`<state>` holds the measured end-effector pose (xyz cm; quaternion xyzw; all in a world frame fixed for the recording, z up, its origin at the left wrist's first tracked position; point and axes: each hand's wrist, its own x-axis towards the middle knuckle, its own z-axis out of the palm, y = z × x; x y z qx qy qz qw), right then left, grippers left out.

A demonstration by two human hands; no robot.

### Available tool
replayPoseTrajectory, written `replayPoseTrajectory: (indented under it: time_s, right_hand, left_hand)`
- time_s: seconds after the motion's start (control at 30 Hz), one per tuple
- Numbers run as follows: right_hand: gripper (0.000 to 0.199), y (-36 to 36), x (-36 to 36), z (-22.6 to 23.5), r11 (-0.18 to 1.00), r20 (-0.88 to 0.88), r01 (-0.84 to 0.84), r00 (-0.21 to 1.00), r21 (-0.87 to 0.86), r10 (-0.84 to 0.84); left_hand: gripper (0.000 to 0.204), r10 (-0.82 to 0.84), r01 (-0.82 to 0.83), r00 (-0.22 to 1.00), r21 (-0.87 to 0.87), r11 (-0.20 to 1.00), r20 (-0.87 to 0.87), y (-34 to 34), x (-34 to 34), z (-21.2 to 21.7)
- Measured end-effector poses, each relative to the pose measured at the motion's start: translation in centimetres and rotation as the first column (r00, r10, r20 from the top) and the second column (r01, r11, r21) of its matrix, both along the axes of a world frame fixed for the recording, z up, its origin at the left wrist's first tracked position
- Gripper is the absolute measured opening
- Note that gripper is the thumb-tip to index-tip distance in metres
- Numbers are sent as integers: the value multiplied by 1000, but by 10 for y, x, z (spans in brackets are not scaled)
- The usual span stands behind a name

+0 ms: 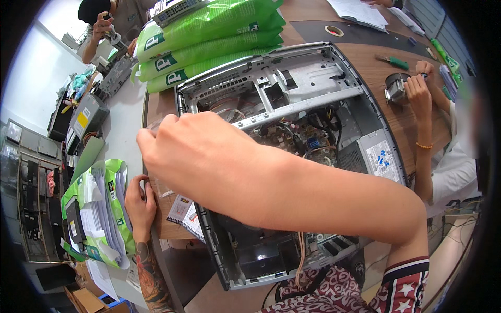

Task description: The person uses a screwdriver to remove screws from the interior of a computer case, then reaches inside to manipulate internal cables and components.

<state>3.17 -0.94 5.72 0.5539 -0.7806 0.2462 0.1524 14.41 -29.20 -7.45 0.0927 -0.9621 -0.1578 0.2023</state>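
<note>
My right hand [182,143] reaches across to the left over an opened desktop computer case [308,112]. It is closed, knuckles up; what its fingers hold, if anything, is hidden beneath. Some clear plastic [166,192] shows just below it. My left hand [140,202], on a tattooed forearm, rests at the table edge with its fingers loosely bent and the thumb apart, and I see nothing in it. Inside the case are a circuit board [279,136], cables and a metal power supply [380,156]. My right forearm hides the middle of the case.
Stacked green paper packs [214,47] stand behind the case. A person's hands [420,88] work on a round metal part [396,86] at the right, near a green-handled screwdriver [394,62]. A tape roll [334,31] lies farther back. Another person [122,21] stands at the far left.
</note>
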Motion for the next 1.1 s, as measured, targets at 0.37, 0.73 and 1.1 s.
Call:
replayPoseTrajectory:
  time_s: [0.37, 0.73, 1.1]
  right_hand:
    - [8, 4, 3, 5, 978, 4, 168, 985, 124, -170]
    - [15, 1, 2, -2, 996, -47, 47, 998, 77, -44]
    - [24, 6, 1, -4, 988, -109, 134, 986, 73, -126]
  left_hand:
    - [15, 15, -14, 1000, -60, 998, 17, 0, 1, 3]
    - [17, 24, -22, 998, -38, 999, 59, -2, 5, -1]
    - [18, -65, 59, 997, -113, 992, -50, -8, 0, -4]
